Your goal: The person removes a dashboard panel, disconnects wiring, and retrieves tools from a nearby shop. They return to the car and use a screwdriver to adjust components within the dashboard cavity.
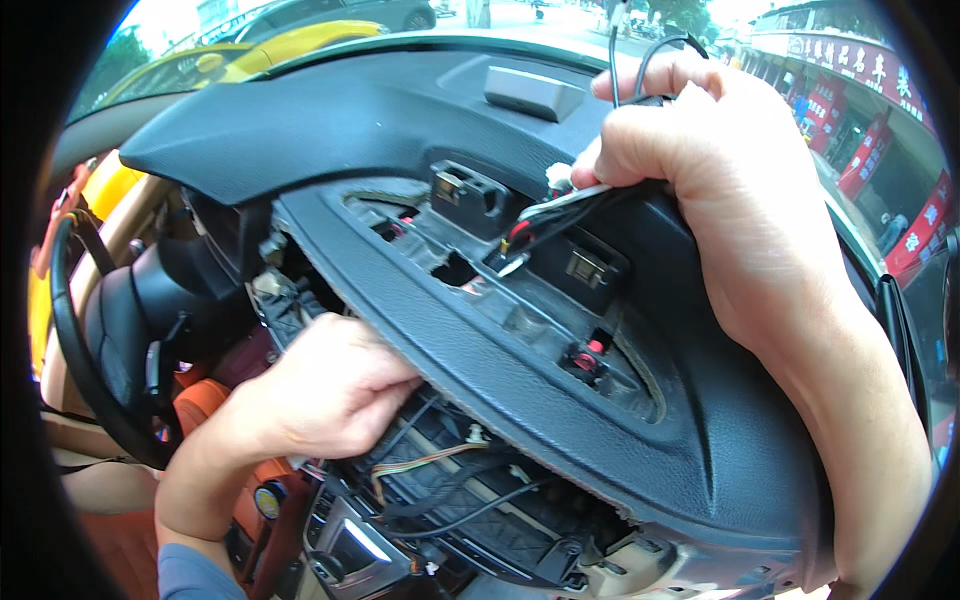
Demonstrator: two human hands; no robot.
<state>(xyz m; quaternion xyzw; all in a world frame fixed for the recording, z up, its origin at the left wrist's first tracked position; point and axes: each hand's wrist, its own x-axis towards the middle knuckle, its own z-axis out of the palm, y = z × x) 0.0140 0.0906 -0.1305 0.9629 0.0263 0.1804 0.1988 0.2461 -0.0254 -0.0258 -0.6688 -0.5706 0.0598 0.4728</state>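
All clock directions run from the middle of the half-oval recess (525,318) sunk into the black, leather-grained plastic dashboard (620,440). At 2 o'clock the right hand (735,170) is raised above the dashboard top, its fingers pinching a bundle of thin black cables (570,217) that slopes down into the recess; a loop of cable also arches over the knuckles. Holding the bundle high probably keeps it from slipping back through the hole. At 8 o'clock the left hand (335,390) reaches under the dashboard's near edge, its fingers curled and their tips hidden, so I cannot tell whether they grip anything. Its place suggests it works from beneath, through the open front, while the other hand minds the top side.

Inside the recess, two black plastic blocks with metal clips stand at 11 o'clock (468,195) and 2 o'clock (595,270), close beside the cables' path; a small red clip (596,347) sits at 4 o'clock. The dashboard's overhanging lip is the main obstacle, hiding the left fingertips. Below it, at 7 o'clock, thin multicoloured wires (425,460) cross the exposed cavity, with a glossy console panel (362,545) farther out. A flat dark grey box (533,93) rests at 12 o'clock, and the black steering wheel (62,300) stands at 9 o'clock, well apart.
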